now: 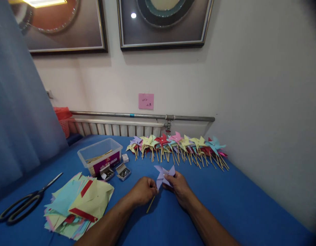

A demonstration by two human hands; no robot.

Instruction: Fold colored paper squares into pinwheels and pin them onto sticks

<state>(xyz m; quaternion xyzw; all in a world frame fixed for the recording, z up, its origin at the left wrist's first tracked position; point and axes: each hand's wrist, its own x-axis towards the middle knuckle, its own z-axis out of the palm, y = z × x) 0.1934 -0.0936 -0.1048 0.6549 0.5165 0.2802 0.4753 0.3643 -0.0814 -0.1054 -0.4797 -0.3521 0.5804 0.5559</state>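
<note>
Converging from the lower edge of the view, both forearms reach forward over a blue cloth-covered surface [224, 201]. Left hand [142, 191]: back turned upward, fingers curled inward, thumb and forefinger pinched together on a thin, pale wooden stick [150, 205]. Whether these fingertips also press the adjoining blade cannot be told. Right hand [180, 189]: thumb laid across the front face near the hub, fingers behind, clamped on a lavender paper pinwheel [161, 174].

The pinwheel is positioned between the hands, its face toward the viewer. Its blades are folded to pointed tips; the lower right portion is partly covered by the thumb. The stick slants down and left from beneath it, lower end exposed. Behind the pinwheel, well apart from it, lies a long row of multicoloured paper pinwheels on wooden sticks [163, 140].
</note>
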